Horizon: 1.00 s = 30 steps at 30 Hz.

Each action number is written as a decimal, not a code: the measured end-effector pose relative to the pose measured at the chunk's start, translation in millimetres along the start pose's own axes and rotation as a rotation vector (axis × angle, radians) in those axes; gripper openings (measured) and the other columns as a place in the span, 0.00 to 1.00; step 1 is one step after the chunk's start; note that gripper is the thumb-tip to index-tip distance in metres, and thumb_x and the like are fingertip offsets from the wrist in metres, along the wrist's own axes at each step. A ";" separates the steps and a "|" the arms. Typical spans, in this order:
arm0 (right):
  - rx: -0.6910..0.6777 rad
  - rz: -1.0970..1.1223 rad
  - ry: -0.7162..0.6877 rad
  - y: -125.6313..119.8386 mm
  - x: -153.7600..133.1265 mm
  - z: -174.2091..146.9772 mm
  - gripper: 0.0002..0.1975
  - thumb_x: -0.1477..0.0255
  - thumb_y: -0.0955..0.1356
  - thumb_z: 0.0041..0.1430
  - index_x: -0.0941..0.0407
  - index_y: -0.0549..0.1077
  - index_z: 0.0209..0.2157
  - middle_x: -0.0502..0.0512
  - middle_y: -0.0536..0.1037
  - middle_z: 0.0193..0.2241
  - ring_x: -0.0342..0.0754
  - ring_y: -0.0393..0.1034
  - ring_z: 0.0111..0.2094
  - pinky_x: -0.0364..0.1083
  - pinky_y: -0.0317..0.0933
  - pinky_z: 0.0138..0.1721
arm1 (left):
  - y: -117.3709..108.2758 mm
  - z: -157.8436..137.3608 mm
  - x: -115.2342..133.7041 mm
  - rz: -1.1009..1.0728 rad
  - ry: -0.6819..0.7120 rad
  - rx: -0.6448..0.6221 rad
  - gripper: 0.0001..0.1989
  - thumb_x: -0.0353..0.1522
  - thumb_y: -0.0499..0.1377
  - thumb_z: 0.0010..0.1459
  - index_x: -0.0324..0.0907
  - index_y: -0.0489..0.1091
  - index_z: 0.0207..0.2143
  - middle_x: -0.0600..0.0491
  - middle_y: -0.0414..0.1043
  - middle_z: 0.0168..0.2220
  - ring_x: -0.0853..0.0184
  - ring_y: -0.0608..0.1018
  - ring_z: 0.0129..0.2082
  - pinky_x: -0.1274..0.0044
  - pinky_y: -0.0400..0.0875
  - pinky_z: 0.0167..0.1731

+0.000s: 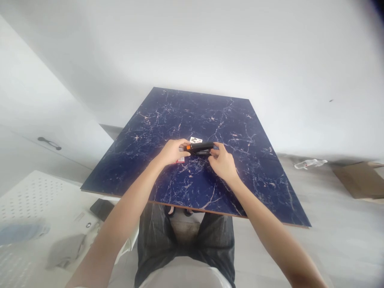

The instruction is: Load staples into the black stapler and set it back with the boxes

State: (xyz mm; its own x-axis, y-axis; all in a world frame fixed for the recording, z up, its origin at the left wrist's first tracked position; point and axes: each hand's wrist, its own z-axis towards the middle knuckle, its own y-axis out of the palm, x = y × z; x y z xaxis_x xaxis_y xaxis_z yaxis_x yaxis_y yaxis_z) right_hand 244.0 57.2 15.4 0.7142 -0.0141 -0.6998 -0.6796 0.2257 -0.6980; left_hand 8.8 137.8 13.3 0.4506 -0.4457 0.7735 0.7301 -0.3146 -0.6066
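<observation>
Held level between my two hands, just above the table, is a long black tool that looks like a stapler. It has an orange part at its left end and a shiny metal strip along its lower side. My left hand pinches the orange end between thumb and fingers. Around the right end are the fingers of my right hand. Behind the tool lies a white card with a dark picture on it. A red and white packet is partly covered by my left hand.
The dark blue marbled table stands against a white wall. On the floor to the right are a clear plastic bottle and a brown cardboard box. A white perforated surface holding a dark flat object is at the left.
</observation>
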 end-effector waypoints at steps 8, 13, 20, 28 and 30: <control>0.068 0.154 0.040 16.3 -3.7 3.6 0.45 0.53 0.70 0.60 0.57 0.53 0.72 0.72 0.68 0.64 0.59 0.79 0.49 0.59 0.71 0.54 | 16.1 -15.5 29.7 0.276 0.196 -0.119 0.32 0.42 0.71 0.57 0.49 0.70 0.62 0.46 0.76 0.56 0.51 0.76 0.56 0.59 0.67 0.59; -0.006 0.154 0.021 13.7 -1.2 9.5 0.43 0.59 0.71 0.57 0.55 0.56 0.71 0.66 0.74 0.60 0.59 0.78 0.52 0.58 0.70 0.56 | -28.8 -47.9 7.5 0.354 0.042 -0.133 0.37 0.43 0.71 0.55 0.50 0.67 0.65 0.46 0.63 0.68 0.47 0.58 0.71 0.55 0.52 0.69; -0.088 0.185 -0.035 11.1 4.5 12.8 0.42 0.62 0.70 0.60 0.52 0.54 0.72 0.62 0.73 0.62 0.58 0.76 0.56 0.58 0.70 0.57 | -65.0 -50.0 -2.6 0.285 -0.037 -0.116 0.31 0.39 0.69 0.57 0.50 0.69 0.63 0.48 0.69 0.64 0.54 0.72 0.62 0.63 0.65 0.63; -0.089 0.187 -0.060 9.1 3.9 10.2 0.41 0.62 0.69 0.61 0.52 0.54 0.72 0.62 0.73 0.62 0.58 0.75 0.57 0.58 0.70 0.58 | -29.4 -15.8 14.5 0.294 0.097 -0.342 0.34 0.35 0.72 0.50 0.53 0.71 0.61 0.49 0.75 0.57 0.52 0.75 0.57 0.64 0.68 0.57; -0.093 0.185 -0.069 8.0 3.1 9.8 0.41 0.62 0.69 0.61 0.53 0.54 0.72 0.62 0.73 0.62 0.59 0.74 0.58 0.58 0.69 0.59 | -15.3 -9.4 19.6 0.289 0.127 -0.304 0.35 0.36 0.72 0.50 0.51 0.70 0.62 0.48 0.74 0.58 0.51 0.74 0.58 0.63 0.68 0.57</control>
State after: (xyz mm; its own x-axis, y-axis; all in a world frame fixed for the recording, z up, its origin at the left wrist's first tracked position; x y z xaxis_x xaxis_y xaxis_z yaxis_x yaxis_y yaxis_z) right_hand 242.5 68.5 9.1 0.5831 0.0867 -0.8078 -0.8107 0.1278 -0.5714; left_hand 1.6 126.0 36.0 0.5336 -0.6448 0.5472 0.3904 -0.3862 -0.8358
